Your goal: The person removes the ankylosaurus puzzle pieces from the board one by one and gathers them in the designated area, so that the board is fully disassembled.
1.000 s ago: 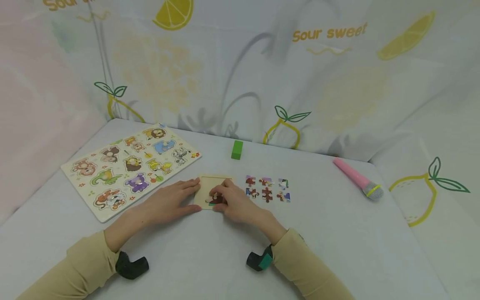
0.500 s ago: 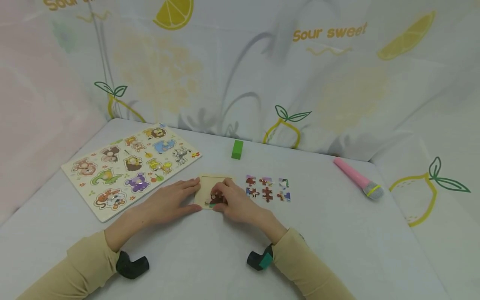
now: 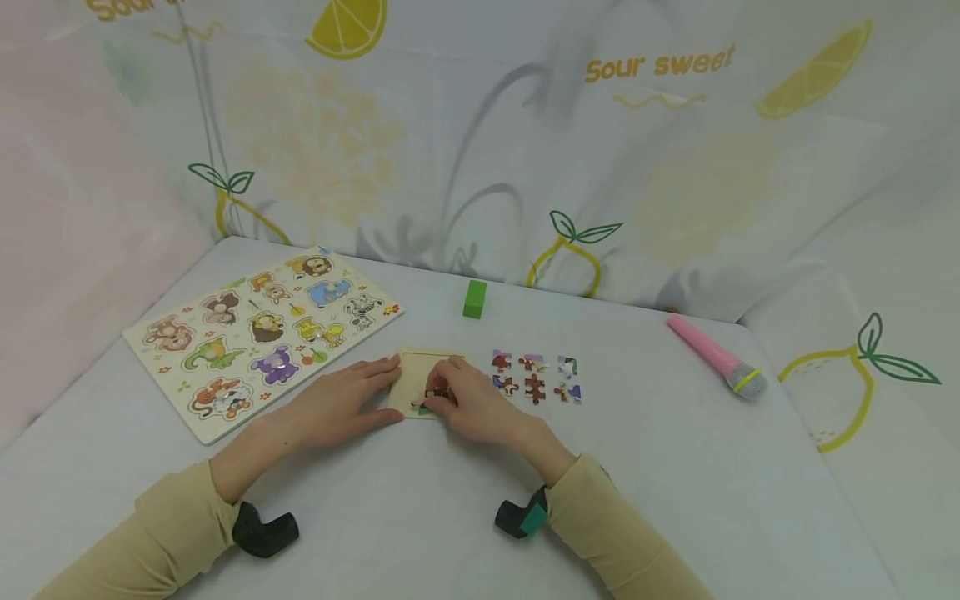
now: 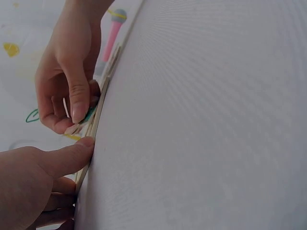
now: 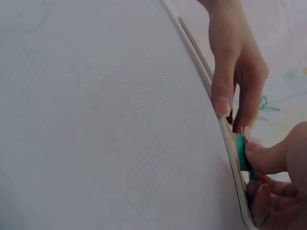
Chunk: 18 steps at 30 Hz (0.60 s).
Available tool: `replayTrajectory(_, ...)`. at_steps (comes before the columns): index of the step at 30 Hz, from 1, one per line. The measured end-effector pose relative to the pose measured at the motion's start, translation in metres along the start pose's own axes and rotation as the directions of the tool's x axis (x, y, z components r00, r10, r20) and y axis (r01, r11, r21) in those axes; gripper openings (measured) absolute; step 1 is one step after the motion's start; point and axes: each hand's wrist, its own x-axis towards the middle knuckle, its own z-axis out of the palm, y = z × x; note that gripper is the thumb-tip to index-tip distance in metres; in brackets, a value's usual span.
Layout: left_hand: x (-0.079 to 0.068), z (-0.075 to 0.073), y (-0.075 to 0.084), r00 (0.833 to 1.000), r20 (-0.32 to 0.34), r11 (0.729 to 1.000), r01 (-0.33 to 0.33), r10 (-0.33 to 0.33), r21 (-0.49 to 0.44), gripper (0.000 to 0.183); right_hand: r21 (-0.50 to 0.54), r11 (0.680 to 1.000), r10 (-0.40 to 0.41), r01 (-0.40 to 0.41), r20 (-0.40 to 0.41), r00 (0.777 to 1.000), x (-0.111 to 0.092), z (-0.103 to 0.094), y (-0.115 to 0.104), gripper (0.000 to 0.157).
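Observation:
In the head view a small square wooden puzzle tray (image 3: 409,371) lies in front of me. My left hand (image 3: 337,404) rests along its left edge, fingers extended and thumb at the near corner. Over the tray's near right part, my right hand (image 3: 477,406) pinches a jigsaw piece (image 3: 423,409) between thumb and fingers. That piece shows a green edge in the right wrist view, where it stands tilted close over the tray; the fingers hide most of it. Several loose jigsaw pieces (image 3: 535,388) lie in two rows just right of the tray.
A large animal peg puzzle board (image 3: 247,333) lies at the left, its edge near my left forearm. Behind the tray stands a green block (image 3: 474,299). A pink toy microphone (image 3: 708,350) lies at the far right, near a patterned cloth backdrop (image 3: 480,150).
My right fingers have drawn together around the jigsaw piece and moved slightly right; its brown-red face shows less now. My left hand and the tray have stayed in place.

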Motion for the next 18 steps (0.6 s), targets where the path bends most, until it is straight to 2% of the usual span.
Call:
replayTrajectory(7, -0.0010, 0.0001, 0.0003, 1.000, 0.000, 1.000, -0.003, 0.003, 0.000, 0.069, 0.033, 0.999, 0.028, -0.028, 0.001, 1.000, 0.0025, 0.0008, 0.0002, 0.009)
replayTrajectory(18, -0.0002, 0.0009, -0.0011, 1.000, -0.004, 1.000, -0.012, 0.012, -0.001, 0.069, -0.030, 0.991, 0.128, -0.128, 0.009, 0.992, 0.0049, 0.0009, -0.0022, 0.006)
